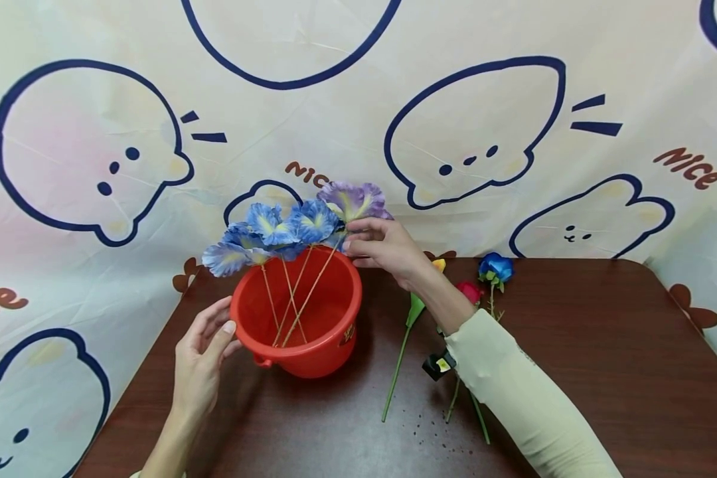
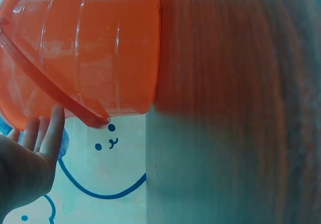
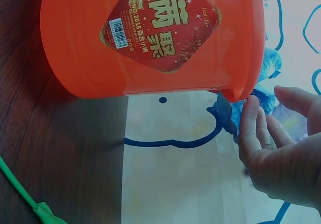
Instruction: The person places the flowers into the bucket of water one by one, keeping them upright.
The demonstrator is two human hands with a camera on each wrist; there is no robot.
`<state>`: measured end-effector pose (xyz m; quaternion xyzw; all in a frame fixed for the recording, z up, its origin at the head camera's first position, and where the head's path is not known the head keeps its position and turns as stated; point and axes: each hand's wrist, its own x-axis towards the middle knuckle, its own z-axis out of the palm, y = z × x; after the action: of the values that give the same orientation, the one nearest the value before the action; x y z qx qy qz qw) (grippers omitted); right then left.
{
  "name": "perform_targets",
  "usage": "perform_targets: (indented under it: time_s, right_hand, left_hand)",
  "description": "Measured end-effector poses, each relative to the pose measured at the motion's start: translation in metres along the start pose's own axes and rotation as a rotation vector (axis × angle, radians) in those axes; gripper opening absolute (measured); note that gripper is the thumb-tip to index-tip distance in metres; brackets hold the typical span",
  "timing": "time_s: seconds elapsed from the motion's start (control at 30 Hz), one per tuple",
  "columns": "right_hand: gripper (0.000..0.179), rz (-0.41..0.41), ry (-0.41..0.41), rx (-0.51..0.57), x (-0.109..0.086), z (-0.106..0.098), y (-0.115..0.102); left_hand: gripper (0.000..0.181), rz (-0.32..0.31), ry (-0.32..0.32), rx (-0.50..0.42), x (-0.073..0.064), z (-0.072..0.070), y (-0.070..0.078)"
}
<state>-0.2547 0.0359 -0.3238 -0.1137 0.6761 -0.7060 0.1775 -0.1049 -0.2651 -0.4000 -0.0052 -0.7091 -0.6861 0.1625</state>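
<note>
A red plastic bucket (image 1: 299,358) stands on the table, its label facing the right wrist camera. Several artificial flowers lean in it, with blue blooms (image 1: 270,226) and a purple bloom (image 1: 355,201) above the far rim and thin stems crossing inside. My left hand (image 1: 203,358) is at the bucket's left side, fingers extended along the outside and thumb tip right at the rim. Beside the purple bloom, my right hand (image 1: 388,249) has its fingers loosely bent; in the right wrist view the thumb stands apart from the fingers, near the blue petals (image 3: 271,63).
Right of the bucket lie a green-stemmed flower (image 1: 399,368), a red rose (image 1: 470,291) and a blue rose (image 1: 496,267), partly hidden by my right arm. A small black object (image 1: 435,366) and dark crumbs lie nearby. A printed cloth (image 1: 334,126) hangs behind the table.
</note>
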Motion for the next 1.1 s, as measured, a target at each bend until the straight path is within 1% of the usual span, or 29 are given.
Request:
perform_targets:
  time_s: [0.13, 0.37, 0.53, 0.7, 0.9, 1.1]
  right_hand:
    - [0.039, -0.017, 0.003, -0.006, 0.000, 0.001, 0.001]
    - [0.037, -0.055, 0.008, -0.082, 0.002, 0.007, 0.003]
    - [0.037, -0.072, 0.013, -0.091, -0.001, 0.009, 0.000]
    - [0.038, -0.072, 0.008, -0.085, -0.004, 0.010, -0.003]
    - [0.041, -0.068, -0.013, -0.081, -0.007, 0.014, -0.008]
    - [0.040, -0.069, -0.064, -0.055, -0.010, 0.024, -0.012]
  left_hand:
    - [0.042, 0.001, 0.010, 0.005, -0.001, 0.000, 0.001]
    - [0.043, -0.010, 0.021, 0.038, -0.002, 0.000, 0.000]
    - [0.042, -0.015, 0.026, 0.028, -0.002, 0.001, 0.001]
    - [0.042, -0.023, 0.033, 0.046, -0.001, 0.001, 0.001]
    - [0.042, -0.024, 0.030, 0.023, -0.001, 0.001, 0.001]
    - [0.042, -0.026, 0.031, 0.031, -0.001, 0.001, 0.001]
